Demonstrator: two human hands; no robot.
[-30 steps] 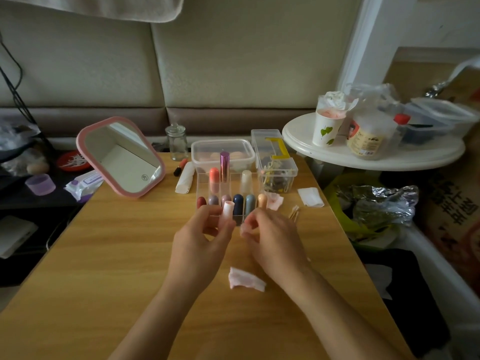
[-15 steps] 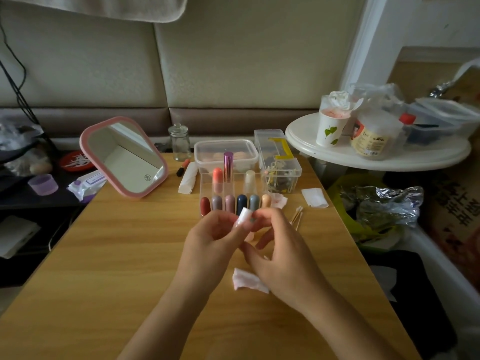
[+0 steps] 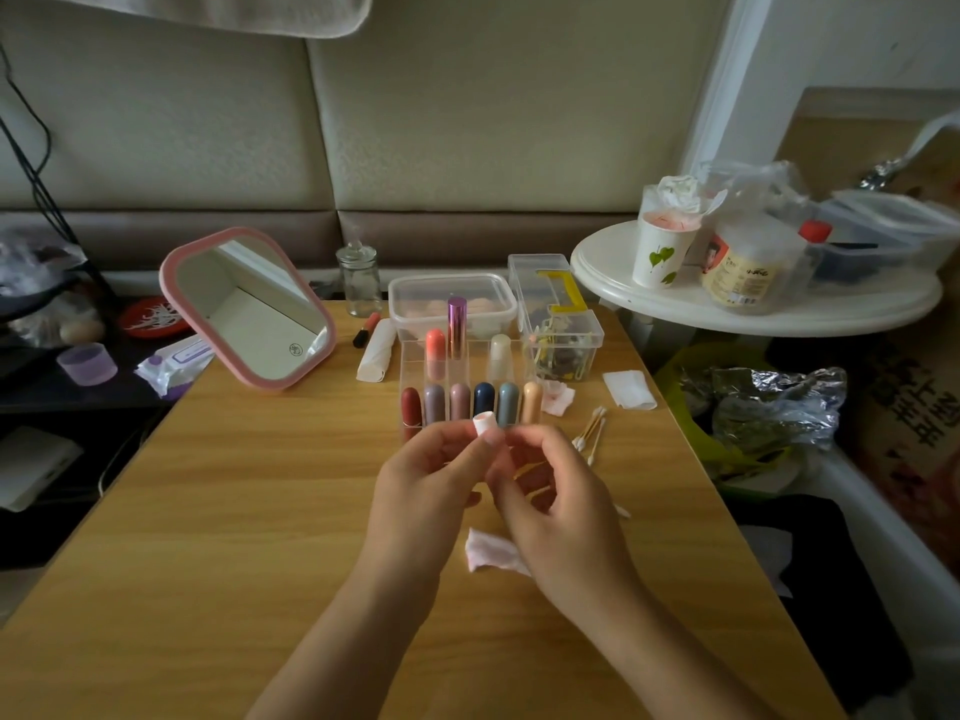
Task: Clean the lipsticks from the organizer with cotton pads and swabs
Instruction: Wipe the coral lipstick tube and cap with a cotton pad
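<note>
In the lower centre, a stained cotton pad [image 3: 485,550] lies on the table [image 3: 208,511].
Above it the left hand [image 3: 421,491] pinches a white lipstick [image 3: 484,423]; the right hand [image 3: 556,506] curls beside it, grip unclear. Behind stands the organizer [image 3: 410,361], swabs [image 3: 589,433] to its right.

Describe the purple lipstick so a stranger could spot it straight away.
On the wooden table, find the clear organizer holding upright lipsticks. The purple lipstick stands in its back row, right of an orange one. It alone is shiny metal, and it rises above all the others.
</note>
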